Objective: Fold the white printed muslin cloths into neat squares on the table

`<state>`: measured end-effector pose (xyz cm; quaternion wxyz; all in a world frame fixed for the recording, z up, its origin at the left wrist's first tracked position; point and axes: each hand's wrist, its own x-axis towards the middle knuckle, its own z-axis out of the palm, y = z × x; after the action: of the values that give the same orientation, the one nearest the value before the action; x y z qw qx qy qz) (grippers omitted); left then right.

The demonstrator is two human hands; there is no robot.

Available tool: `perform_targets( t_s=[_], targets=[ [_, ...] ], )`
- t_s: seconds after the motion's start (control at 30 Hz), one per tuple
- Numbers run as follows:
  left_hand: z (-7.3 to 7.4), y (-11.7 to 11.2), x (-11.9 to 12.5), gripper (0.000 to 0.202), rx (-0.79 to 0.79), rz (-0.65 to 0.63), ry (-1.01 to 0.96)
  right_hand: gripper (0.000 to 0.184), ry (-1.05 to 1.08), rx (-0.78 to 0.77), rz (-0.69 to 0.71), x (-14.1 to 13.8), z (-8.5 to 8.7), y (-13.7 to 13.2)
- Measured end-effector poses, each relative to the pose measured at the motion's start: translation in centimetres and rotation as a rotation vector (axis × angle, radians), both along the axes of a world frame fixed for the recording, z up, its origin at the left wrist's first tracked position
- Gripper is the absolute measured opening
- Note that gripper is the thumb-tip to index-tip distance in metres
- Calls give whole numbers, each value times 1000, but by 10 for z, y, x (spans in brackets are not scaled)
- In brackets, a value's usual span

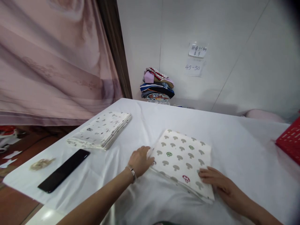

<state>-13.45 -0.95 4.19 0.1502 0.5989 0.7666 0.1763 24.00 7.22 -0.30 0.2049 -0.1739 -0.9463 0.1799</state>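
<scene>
A folded white cloth point(181, 153) printed with grey mushrooms, plus a few green and red ones, lies in front of me on the white-covered table point(225, 134). My left hand point(140, 161), with a bracelet at the wrist, grips the cloth's left edge between thumb and fingers. On the right side of the cloth, my right hand point(217, 181) rests with its fingers stretched out flat over the top layer. Farther left sits a stack of folded white cloth point(103, 128) with small dark prints, apart from both hands.
A black phone-like slab point(64, 170) and a beige tuft point(42, 164) lie near the table's left edge. Folded clothes point(157, 86) are piled beyond the far edge. A red basket point(290, 142) stands at the right. A pink curtain point(53, 62) hangs at the left.
</scene>
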Motion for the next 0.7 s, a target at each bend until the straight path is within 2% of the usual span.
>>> perform_targets(
  t_s=[0.1,0.2,0.27,0.33,0.43,0.53,0.63,0.7],
  targets=[
    [9,29,16,43,209,-162,94,37,51,-86,-118,-27,29,10],
    [5,73,41,54,303,-340,113,39,31,1,-242,-68,45,27],
    [-7,97,54,62,247,-394,96,47,-71,94,-351,-90,39,42],
    [-22,114,58,68,128,-379,70,56,-211,152,-476,-101,22,58],
    [-38,122,55,73,49,-362,59,61,-318,196,-565,-101,-6,74],
    [-41,119,51,73,53,-357,51,61,-318,228,-561,-96,-19,77],
    [-36,114,49,69,71,-311,-8,61,-310,221,-564,-97,-17,74],
    [-33,114,47,65,84,-199,-102,61,-317,188,-563,-98,-11,73]
  ],
)
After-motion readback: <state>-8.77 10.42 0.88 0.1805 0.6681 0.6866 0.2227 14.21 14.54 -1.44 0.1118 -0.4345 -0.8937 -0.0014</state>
